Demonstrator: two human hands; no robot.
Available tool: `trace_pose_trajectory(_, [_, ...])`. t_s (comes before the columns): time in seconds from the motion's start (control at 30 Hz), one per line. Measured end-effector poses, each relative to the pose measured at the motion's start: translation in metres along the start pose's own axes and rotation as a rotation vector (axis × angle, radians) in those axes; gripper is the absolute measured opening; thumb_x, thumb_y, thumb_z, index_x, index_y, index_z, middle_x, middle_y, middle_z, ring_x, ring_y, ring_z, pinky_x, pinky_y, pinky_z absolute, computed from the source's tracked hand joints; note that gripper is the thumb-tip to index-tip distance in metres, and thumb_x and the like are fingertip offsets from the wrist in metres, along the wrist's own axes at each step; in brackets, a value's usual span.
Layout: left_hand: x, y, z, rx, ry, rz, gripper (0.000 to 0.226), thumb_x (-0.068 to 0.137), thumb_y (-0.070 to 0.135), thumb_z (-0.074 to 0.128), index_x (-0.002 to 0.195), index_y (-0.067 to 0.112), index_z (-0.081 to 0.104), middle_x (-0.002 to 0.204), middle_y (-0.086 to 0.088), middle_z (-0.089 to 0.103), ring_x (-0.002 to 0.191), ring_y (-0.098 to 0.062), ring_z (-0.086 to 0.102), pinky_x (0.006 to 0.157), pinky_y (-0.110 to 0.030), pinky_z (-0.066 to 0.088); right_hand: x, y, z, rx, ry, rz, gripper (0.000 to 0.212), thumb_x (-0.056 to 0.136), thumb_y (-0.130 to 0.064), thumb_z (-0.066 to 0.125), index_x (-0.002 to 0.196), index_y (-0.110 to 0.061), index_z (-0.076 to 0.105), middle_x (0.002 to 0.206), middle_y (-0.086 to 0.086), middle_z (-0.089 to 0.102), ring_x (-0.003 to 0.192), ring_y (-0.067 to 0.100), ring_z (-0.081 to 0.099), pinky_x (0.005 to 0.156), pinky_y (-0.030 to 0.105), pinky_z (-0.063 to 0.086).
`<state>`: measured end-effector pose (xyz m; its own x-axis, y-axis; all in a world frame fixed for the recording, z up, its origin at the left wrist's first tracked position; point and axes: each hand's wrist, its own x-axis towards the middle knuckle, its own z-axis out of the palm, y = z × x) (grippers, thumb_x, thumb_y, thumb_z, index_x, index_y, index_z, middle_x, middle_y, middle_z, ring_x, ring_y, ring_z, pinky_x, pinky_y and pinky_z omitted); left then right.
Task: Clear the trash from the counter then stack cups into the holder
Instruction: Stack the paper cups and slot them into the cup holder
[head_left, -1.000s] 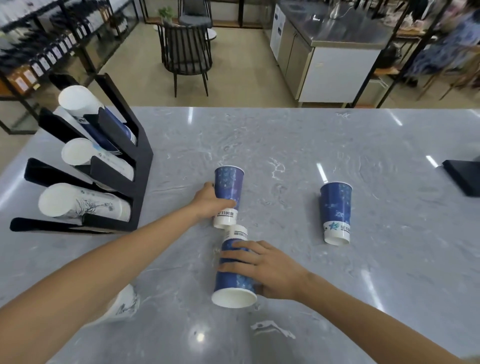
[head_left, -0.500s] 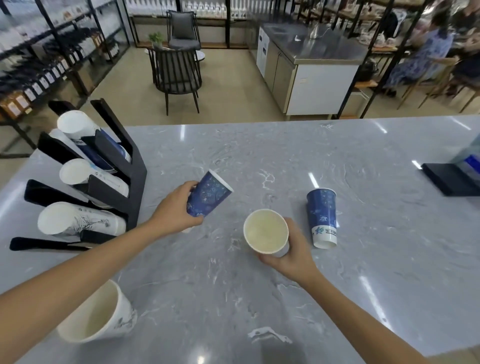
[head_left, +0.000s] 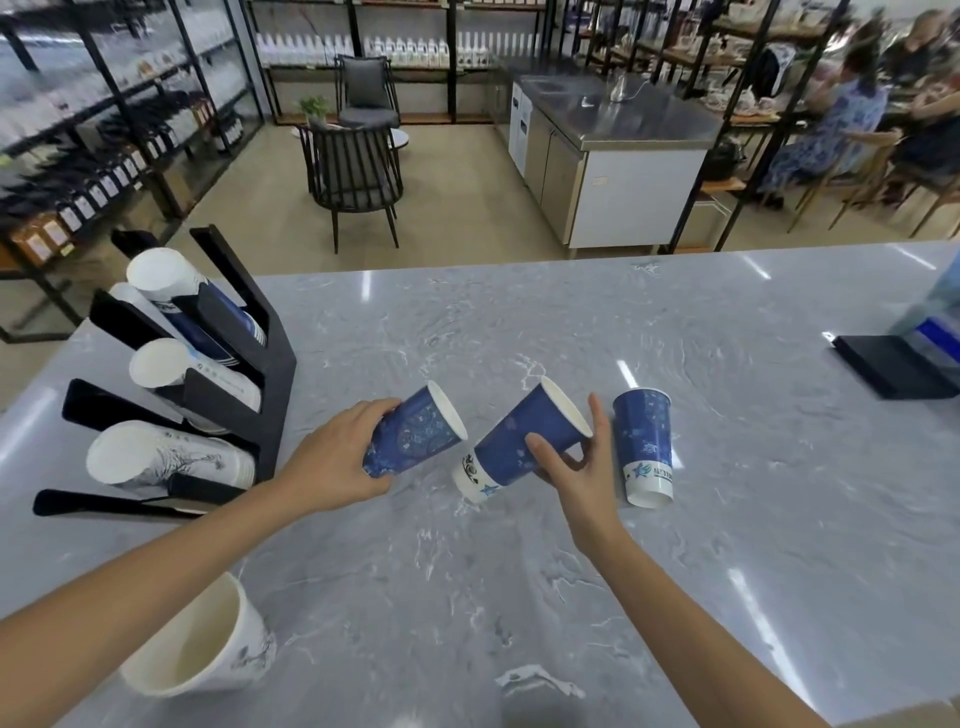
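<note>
Gripping one blue cup (head_left: 413, 439) in the left hand (head_left: 337, 465), right hand (head_left: 576, 462) clamped on a second tilted blue cup (head_left: 519, 447), third blue cup (head_left: 647, 452) upside down just right, black holder (head_left: 270, 364) far left on the grey counter (head_left: 519, 597)

Two bare forearms reach forward from bottom corners, converging toward centre. Left hand (head_left: 337, 462) palm-down, fingers wrapped over top of tilted blue cup (head_left: 415, 439), thumb beneath, grip closed. Right hand (head_left: 576, 467) just right of left, thumb across near side of second blue cup (head_left: 524, 444), index finger extended straight up behind its rim, remaining fingers curled underneath.
</note>
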<state>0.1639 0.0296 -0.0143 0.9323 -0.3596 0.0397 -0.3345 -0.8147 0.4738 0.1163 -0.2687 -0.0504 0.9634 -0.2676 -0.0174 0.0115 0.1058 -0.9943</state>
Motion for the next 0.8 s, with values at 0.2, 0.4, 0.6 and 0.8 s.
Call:
trace_pose_trajectory(0.2, [-0.007, -0.004, 0.001, 0.004, 0.008, 0.011, 0.087, 0.074, 0.025, 0.081, 0.149, 0.021, 0.039, 0.139, 0.000, 0.054, 0.119, -0.020, 0.057, 0.094, -0.043, 0.052, 0.009, 0.001, 0.000, 0.058, -0.002, 0.101, 0.096, 0.066, -0.048, 0.090, 0.148, -0.036, 0.042, 0.143, -0.005, 0.058, 0.126, 0.019, 0.064, 0.095, 0.047, 0.061])
trace_pose_trajectory(0.4, [-0.012, -0.011, -0.001, -0.002, 0.025, -0.022, 0.083, 0.075, 0.019, 0.081, 0.149, 0.021, 0.041, 0.138, 0.001, 0.055, 0.119, -0.019, 0.057, 0.092, -0.038, 0.052, 0.015, 0.000, -0.002, 0.190, 0.091, 0.149, 0.058, 0.085, -0.028, 0.082, 0.137, -0.022, 0.058, 0.126, -0.001, 0.072, 0.110, 0.011, 0.072, 0.086, 0.033, 0.064])
trace_pose_trajectory(0.6, [-0.011, -0.005, 0.002, 0.027, 0.021, 0.043, 0.079, 0.074, 0.014, 0.076, 0.146, 0.023, 0.045, 0.133, 0.003, 0.058, 0.116, -0.021, 0.057, 0.092, -0.044, 0.052, 0.015, 0.001, 0.008, 0.216, 0.115, 0.188, 0.055, 0.085, -0.030, 0.082, 0.135, -0.022, 0.060, 0.124, -0.004, 0.073, 0.110, 0.009, 0.072, 0.092, 0.033, 0.062])
trace_pose_trajectory(0.8, [-0.008, -0.004, 0.003, 0.058, 0.017, 0.125, 0.079, 0.073, 0.017, 0.075, 0.146, 0.027, 0.046, 0.136, 0.010, 0.058, 0.116, -0.018, 0.057, 0.094, -0.043, 0.050, 0.011, 0.002, 0.022, 0.224, 0.061, 0.188, 0.056, 0.087, -0.031, 0.081, 0.137, -0.020, 0.059, 0.131, -0.001, 0.070, 0.118, 0.014, 0.070, 0.095, 0.033, 0.061])
